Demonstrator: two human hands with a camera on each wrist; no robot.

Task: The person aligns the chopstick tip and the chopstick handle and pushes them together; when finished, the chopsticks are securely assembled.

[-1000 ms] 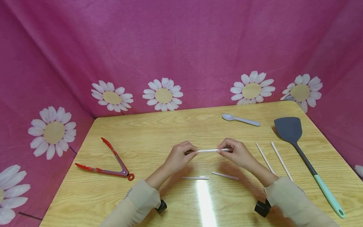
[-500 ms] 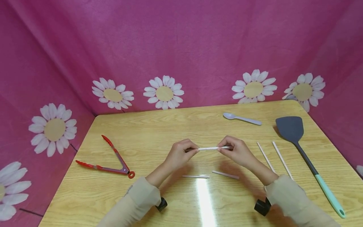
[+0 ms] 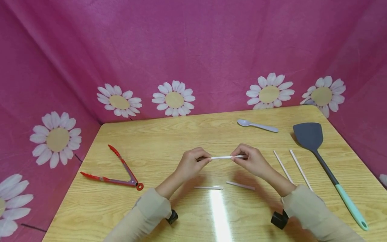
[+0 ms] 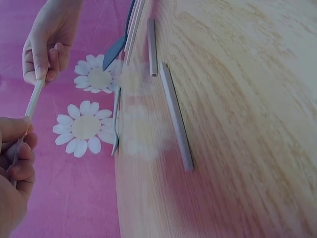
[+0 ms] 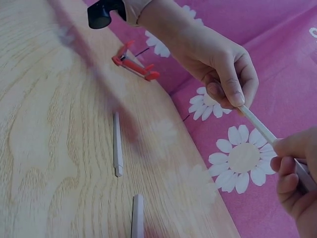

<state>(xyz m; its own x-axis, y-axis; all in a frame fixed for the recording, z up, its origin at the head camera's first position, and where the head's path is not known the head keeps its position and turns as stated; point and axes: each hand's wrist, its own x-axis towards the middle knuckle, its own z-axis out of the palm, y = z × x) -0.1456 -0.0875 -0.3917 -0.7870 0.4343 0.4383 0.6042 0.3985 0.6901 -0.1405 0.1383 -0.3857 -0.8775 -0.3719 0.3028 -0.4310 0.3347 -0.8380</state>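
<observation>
A thin white stick (image 3: 221, 157) is held level above the table. My left hand (image 3: 191, 163) pinches its left end between thumb and fingers, and my right hand (image 3: 251, 160) pinches the right end. Between the hands a short straight length of it shows, also in the left wrist view as a pale stick (image 4: 33, 99); the ends are partly hidden by the fingers. On the table below, nearer the body, lie two short white sticks, a left one (image 3: 208, 188) and a right one (image 3: 240, 185).
To the right lie two longer white sticks, one (image 3: 283, 166) beside the other (image 3: 300, 169), and a grey spatula (image 3: 308, 136) with a mint handle. A pale spoon (image 3: 258, 125) lies at the back. Spread red tongs (image 3: 130, 181) rest at left. Pink flowered cloth (image 3: 211, 50) surrounds the table.
Both hands keep their pinch on the white stick and stay nearly in place. The whole view shifts very slightly; nothing on the table moves.
</observation>
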